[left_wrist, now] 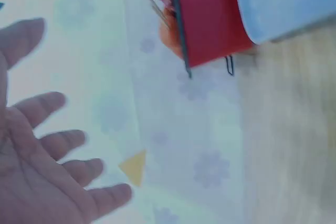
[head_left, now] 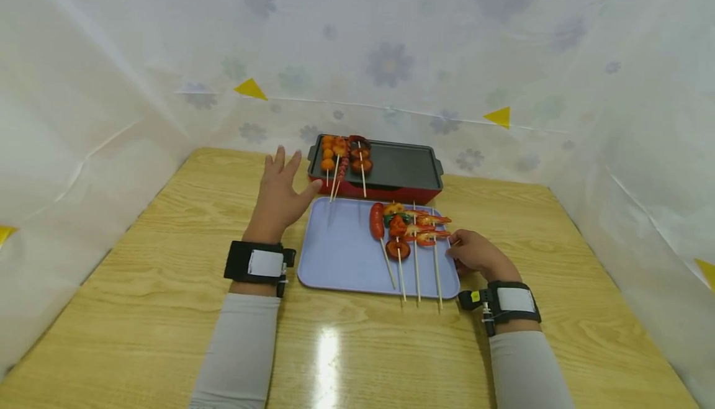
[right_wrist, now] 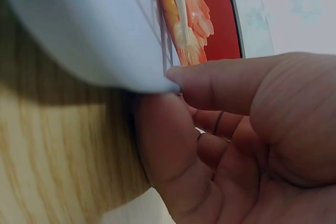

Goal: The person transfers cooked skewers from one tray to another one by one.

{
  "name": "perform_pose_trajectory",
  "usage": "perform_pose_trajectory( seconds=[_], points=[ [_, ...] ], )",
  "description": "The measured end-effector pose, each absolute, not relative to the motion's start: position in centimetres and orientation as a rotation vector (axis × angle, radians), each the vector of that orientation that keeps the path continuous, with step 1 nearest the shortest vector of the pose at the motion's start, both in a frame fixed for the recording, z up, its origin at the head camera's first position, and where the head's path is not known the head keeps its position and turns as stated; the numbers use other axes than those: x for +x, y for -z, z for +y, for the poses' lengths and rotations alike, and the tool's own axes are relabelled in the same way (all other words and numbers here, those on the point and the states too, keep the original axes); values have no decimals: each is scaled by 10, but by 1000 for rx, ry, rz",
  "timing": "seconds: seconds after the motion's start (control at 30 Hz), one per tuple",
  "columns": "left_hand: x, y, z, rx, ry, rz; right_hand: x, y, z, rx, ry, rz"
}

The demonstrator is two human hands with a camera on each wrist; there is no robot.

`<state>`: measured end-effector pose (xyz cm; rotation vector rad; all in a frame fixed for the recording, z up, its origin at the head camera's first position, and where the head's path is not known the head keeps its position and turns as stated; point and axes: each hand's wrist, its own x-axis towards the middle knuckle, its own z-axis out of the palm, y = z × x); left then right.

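Observation:
My right hand [head_left: 475, 252] pinches the right rim of a lavender tray [head_left: 335, 254], thumb above and finger below, as the right wrist view shows. On the tray's right half lie a sausage skewer [head_left: 377, 221], a mushroom skewer [head_left: 398, 249] and shrimp skewers [head_left: 427, 235]; their sticks reach toward the near rim. Spread fingers mark my left hand [head_left: 279, 195], raised to the left of the tray and grill and holding nothing. Behind the tray stands a red grill [head_left: 402, 167] with a dark plate. Its left part bears orange ball skewers [head_left: 328, 154] and a brown mushroom skewer [head_left: 362, 164].
The wooden table [head_left: 167, 260] spreads around the tray. White flowered sheeting [head_left: 357, 43] hangs behind and on both sides, with yellow triangles [head_left: 251, 89] on it. The grill's handle [head_left: 439, 167] juts out on its right.

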<state>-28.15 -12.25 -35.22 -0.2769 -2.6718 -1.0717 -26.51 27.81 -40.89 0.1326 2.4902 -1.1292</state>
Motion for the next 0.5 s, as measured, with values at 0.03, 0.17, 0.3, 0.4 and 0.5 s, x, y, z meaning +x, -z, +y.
perform_pose_trajectory(
  seconds=[0.03, 0.17, 0.3, 0.4, 0.5],
  points=[
    [-281, 349, -119, -319, 1035, -2651, -265, 408, 278, 129, 1133, 2490],
    [-279, 342, -102, -488, 885, -2554, -265, 406, 279, 126, 1143, 2486],
    [-283, 339, -88, -630, 756, -2497, -265, 406, 278, 128, 1136, 2485],
    [-289, 336, -79, -681, 673, -2543, -265, 406, 276, 143, 1117, 2488],
    [-298, 332, -71, -707, 651, -2621, -266, 406, 276, 152, 1096, 2496]
  ],
)
